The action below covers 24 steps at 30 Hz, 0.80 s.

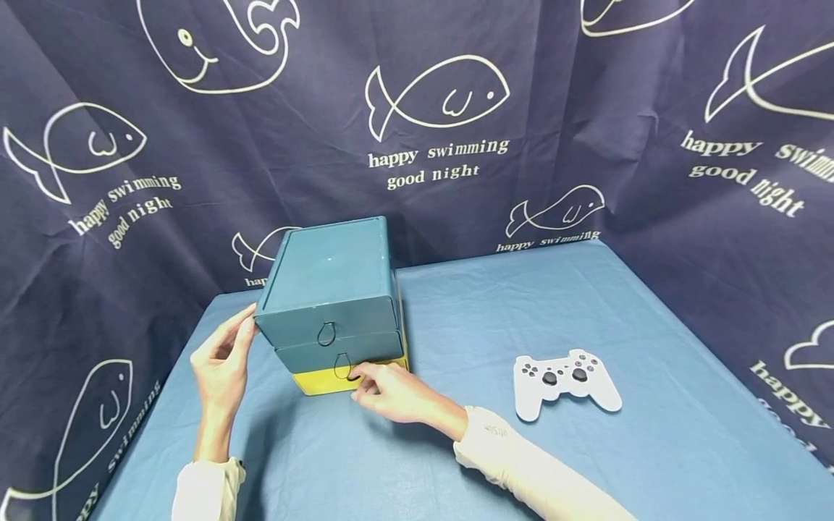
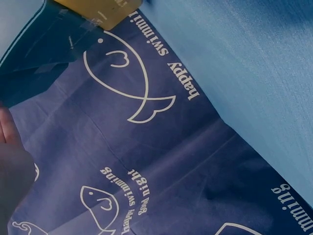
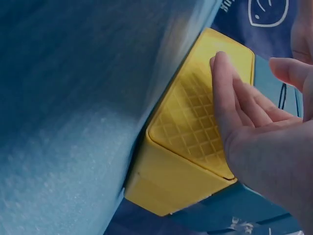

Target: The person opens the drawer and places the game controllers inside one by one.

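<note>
A teal drawer box (image 1: pixel 335 260) stands on the table, with two teal drawer fronts above a yellow drawer (image 1: pixel 319 381). Black loop pulls hang on the teal fronts. At the box's left front edge, my left hand (image 1: pixel 221 362) touches the side with extended fingertips. My right hand (image 1: pixel 394 394) is at the yellow drawer's front, fingertips beside a small dark spot there. Seen from the right wrist, the thumb stands apart from the fingers, which lie over the ridged yellow front (image 3: pixel 190 122). Only part of my left hand (image 2: pixel 12 161) shows in the left wrist view.
A white game controller (image 1: pixel 564 382) lies on the blue tablecloth (image 1: pixel 482 311) to the right of the box. Behind the table and along both sides hangs a dark blue curtain (image 1: pixel 443 217) printed with fish outlines and lettering.
</note>
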Available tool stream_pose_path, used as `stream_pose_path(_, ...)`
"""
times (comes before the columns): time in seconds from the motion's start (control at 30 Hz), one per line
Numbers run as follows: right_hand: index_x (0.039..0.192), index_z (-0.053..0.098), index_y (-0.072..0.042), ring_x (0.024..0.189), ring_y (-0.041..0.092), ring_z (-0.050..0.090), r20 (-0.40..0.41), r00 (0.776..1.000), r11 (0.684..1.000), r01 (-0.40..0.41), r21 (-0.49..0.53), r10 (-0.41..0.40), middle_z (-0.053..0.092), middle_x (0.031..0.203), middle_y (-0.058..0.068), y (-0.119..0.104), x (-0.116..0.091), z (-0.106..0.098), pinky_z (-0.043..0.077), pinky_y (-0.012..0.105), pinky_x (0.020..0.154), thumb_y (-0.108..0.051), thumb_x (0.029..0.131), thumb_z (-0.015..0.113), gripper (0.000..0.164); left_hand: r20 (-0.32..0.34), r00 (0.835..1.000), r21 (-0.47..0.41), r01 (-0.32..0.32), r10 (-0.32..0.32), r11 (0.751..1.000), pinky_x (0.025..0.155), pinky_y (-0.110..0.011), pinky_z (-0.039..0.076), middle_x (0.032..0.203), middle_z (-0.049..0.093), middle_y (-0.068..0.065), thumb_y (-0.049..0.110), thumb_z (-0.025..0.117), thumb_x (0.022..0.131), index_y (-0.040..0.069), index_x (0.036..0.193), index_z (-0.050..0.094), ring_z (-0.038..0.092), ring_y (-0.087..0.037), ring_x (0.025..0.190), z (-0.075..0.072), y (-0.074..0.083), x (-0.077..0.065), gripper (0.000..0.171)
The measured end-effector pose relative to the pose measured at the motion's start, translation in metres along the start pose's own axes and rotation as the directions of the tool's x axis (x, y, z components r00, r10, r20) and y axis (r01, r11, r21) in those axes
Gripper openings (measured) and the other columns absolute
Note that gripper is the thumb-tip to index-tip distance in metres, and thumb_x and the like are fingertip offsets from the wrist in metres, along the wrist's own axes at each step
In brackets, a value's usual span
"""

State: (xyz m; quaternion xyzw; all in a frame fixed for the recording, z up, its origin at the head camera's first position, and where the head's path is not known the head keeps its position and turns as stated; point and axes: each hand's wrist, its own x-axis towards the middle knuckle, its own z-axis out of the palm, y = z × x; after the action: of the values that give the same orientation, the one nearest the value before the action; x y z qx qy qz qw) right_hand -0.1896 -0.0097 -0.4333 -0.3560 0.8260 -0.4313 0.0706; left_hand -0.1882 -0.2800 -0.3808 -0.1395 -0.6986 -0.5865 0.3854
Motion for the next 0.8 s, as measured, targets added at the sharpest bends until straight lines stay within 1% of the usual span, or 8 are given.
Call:
stream_pose_path(0.13,0.129,0.066,-0.002,0.085,-0.001,0.067,0.012,1.000,0.999,-0.009,-0.037,0.010,0.075,0.098,-0.003,0.0015,0.0031,0.0025,0.052,0.017,0.079,-0.009,0.097,0.066,0.033,0.000,1.000,0.003,0.008,-0.008,1.000,0.086,-0.021,0.054,0.112,0.076,-0.011,0.004,0.069,0.099,-0.009,0.122,0.072,0.074,-0.012,0.090,-0.0002,0.0000,-0.0005,0.026)
stream_pose_path(0.27,0.127,0.067,-0.003,0.089,0.000,0.067,0.013,1.000,0.996,-0.025,-0.087,0.026,0.075,0.099,-0.001,0.0030,0.0058,0.0042,0.052,0.017,0.082,-0.014,0.097,0.070,0.032,-0.002,1.000,0.014,0.009,-0.009,1.000,0.086,-0.021,0.054,0.112,0.076,-0.010,0.005,0.069,0.099,-0.008,0.122,0.072,0.073,-0.011,0.090,0.0002,0.0002,-0.0005,0.026)
stream_pose_path(0.43,0.125,0.068,-0.005,0.090,0.001,0.067,0.039,0.997,0.994,-0.063,-0.092,0.066,0.075,0.105,0.002,0.0044,0.0072,0.0059,0.051,0.016,0.082,-0.016,0.098,0.072,0.029,-0.003,1.000,0.011,0.012,-0.012,1.000,0.086,-0.021,0.054,0.112,0.076,-0.009,0.003,0.068,0.099,-0.009,0.122,0.072,0.073,-0.010,0.090,0.0007,0.0007,-0.0003,0.026)
stream_pose_path(0.57,0.123,0.068,-0.005,0.090,0.001,0.067,0.041,0.997,0.994,-0.068,-0.084,0.072,0.075,0.105,0.002,0.0040,0.0068,0.0063,0.051,0.016,0.081,-0.015,0.098,0.071,0.027,-0.002,1.000,0.012,0.018,-0.018,1.000,0.086,-0.021,0.054,0.112,0.076,-0.008,0.003,0.068,0.100,-0.009,0.122,0.072,0.073,-0.009,0.090,0.0006,0.0012,-0.0006,0.026)
stream_pose_path(0.7,0.125,0.067,-0.006,0.091,0.002,0.067,0.038,0.997,0.993,-0.065,-0.103,0.069,0.075,0.106,0.002,0.0021,0.0069,0.0063,0.052,0.017,0.082,-0.017,0.098,0.071,0.029,-0.003,1.000,0.028,0.021,-0.021,0.999,0.086,-0.021,0.054,0.112,0.077,-0.006,0.006,0.069,0.100,-0.007,0.123,0.072,0.073,-0.009,0.090,0.0004,0.0007,-0.0007,0.027)
stream_pose_path(0.8,0.129,0.065,-0.007,0.095,0.004,0.067,0.043,0.997,0.986,-0.062,-0.152,0.069,0.075,0.110,0.003,-0.0006,0.0070,0.0067,0.052,0.019,0.084,-0.020,0.099,0.070,0.032,-0.007,1.000,0.029,0.020,-0.019,0.999,0.086,-0.021,0.054,0.112,0.077,-0.006,0.007,0.069,0.100,-0.007,0.122,0.073,0.073,-0.010,0.090,0.0011,0.0008,-0.0007,0.027)
